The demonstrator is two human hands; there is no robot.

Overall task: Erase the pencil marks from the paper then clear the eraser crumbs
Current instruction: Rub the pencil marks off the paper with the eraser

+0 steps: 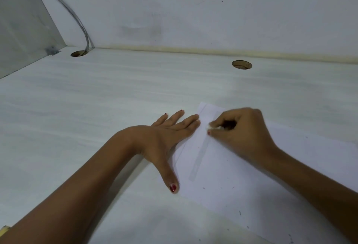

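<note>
The tabletop (116,96) is seen in white with a faint pale grey grain. The paper (242,176) is white, streaked by a pale grey band, and dotted with small dark crumbs (203,188). A white eraser (212,127) is shown in the right hand (242,133). Dark red polish is worn on the nails of the left hand (166,137). Two holes (241,64) with brown rims are seen, and a grey cable (77,19) on the white wall.

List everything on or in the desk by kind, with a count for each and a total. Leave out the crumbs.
Hands: 2, left hand, right hand
Paper: 1
Eraser: 1
Desk holes: 2
Cable: 1
Total: 7
</note>
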